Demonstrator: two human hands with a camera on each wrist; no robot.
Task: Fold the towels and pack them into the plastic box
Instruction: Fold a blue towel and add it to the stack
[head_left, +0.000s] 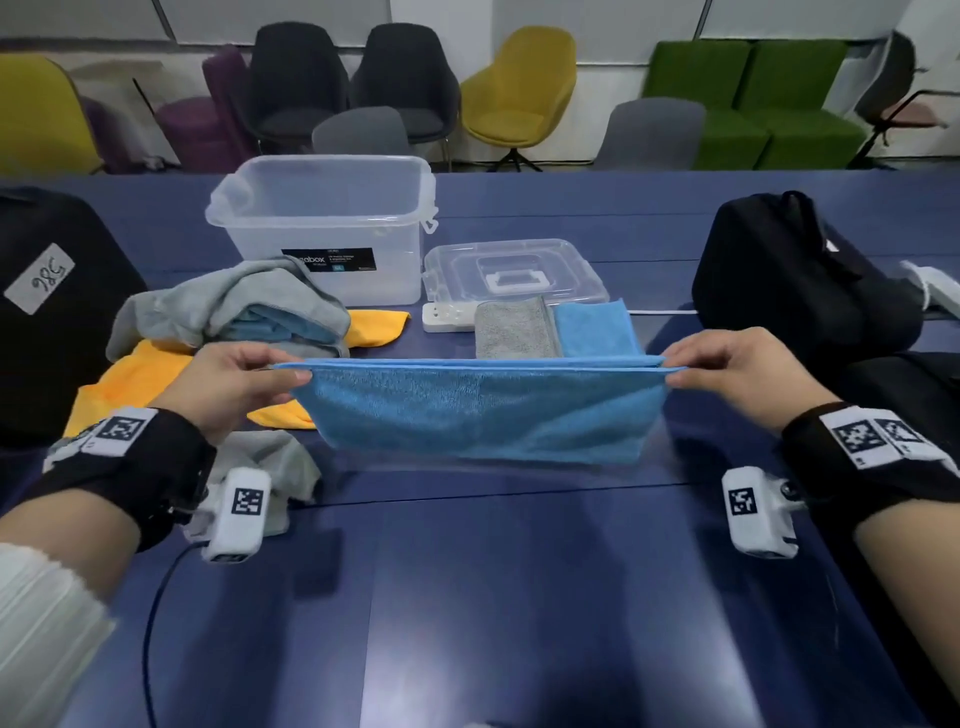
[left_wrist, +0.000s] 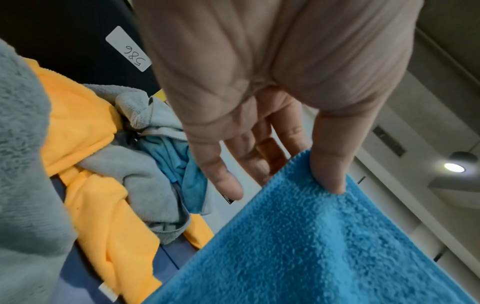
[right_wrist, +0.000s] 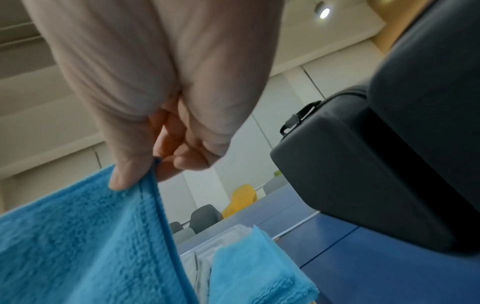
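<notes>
Two pinches: the left hand (head_left: 228, 384) clamps the left end of the blue towel (head_left: 483, 410) between thumb and forefinger; the right hand (head_left: 737, 374) does the same at the right end.
Left fingers: the thumb (left_wrist: 330, 172) presses on the pile of the cloth; the other fingers (left_wrist: 223, 176) hang straight and apart behind it.
Right fingers: the thumb (right_wrist: 124, 174) lies on the near face at the hemmed edge; the remaining fingers curl in behind.
Towel state: already doubled, two layered edges showing along the top; it hangs taut between the hands, the lower fold at or just above the table (head_left: 519, 597), cannot tell which.
Long axis: left to right, parallel to the near edge of the table; each hand at one end, neither nearer the middle.
Judged next move: bring one end across to the other, halving the long axis.
Folded stack: a grey towel (head_left: 514, 330) and a light blue towel (head_left: 592, 327) lie side by side just beyond the held one, in front of the lid (head_left: 514, 270).
Plastic box (head_left: 327, 223): open, toward the far edge, left of the lid; no towel visible inside.
Unfolded pile: grey, blue and orange towels (head_left: 228, 312) heaped toward the left, beside the left hand.
Progress estimate: early to middle; nothing packed yet.
</notes>
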